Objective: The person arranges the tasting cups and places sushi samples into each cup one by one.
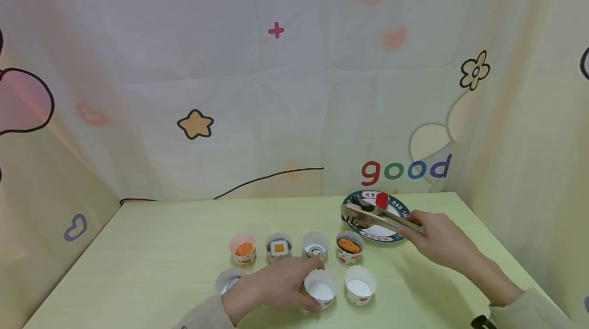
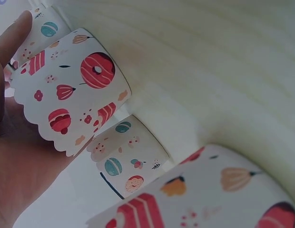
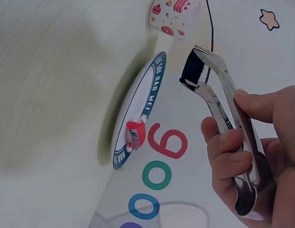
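My right hand holds metal tongs above the plate. Between the tong tips is a black-wrapped piece that looks like a sushi roll. Below the tongs, a white plate with a dark patterned rim bears a red-topped sushi piece. My left hand grips a paper cup in the front row, thumb and fingers at opposite sides. That cup looks empty inside and has a dessert print in the left wrist view. To its right stands another empty paper cup.
Behind stand cups with an orange piece, a white block with a yellow square, a round roll and an orange-topped dark piece. A front-left cup is partly hidden by my left wrist. A printed curtain closes the table's back.
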The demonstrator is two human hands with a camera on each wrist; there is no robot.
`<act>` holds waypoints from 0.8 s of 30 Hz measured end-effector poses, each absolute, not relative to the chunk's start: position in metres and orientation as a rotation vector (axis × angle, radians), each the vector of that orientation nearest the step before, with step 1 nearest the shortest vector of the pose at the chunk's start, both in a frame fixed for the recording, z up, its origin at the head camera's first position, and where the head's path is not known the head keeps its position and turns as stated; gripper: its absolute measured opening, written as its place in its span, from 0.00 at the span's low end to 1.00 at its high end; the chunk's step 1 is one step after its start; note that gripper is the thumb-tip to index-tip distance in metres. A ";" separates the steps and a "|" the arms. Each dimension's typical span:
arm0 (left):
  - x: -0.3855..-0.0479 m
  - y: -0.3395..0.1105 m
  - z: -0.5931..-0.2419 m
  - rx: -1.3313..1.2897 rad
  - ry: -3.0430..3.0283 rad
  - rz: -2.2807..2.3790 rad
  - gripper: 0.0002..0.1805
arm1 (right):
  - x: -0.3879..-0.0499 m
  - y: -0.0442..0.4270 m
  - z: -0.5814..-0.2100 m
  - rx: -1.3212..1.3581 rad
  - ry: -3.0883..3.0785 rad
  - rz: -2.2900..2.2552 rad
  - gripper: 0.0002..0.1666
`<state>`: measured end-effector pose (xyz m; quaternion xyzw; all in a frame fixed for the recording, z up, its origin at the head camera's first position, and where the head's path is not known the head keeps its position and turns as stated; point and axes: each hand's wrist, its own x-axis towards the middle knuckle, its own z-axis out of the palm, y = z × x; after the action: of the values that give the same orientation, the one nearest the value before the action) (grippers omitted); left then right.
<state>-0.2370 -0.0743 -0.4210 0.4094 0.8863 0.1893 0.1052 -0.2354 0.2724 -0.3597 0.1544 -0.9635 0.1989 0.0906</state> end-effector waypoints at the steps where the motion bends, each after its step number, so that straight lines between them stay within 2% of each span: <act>1: -0.237 -0.075 -0.421 1.210 2.613 0.556 0.33 | -0.235 0.272 -0.359 0.463 -2.868 0.594 0.15; 14: -0.238 -0.077 -0.421 1.238 2.626 0.547 0.32 | -0.228 0.266 -0.356 0.504 -2.853 0.574 0.17; 24: -0.237 -0.075 -0.420 1.227 2.630 0.553 0.32 | -0.221 0.266 -0.353 0.537 -2.844 0.609 0.14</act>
<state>-0.2368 -0.0754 -0.4202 0.4136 0.8863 0.1862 0.0933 -0.2213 0.2665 -0.3530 0.1808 -0.9575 0.2049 0.0920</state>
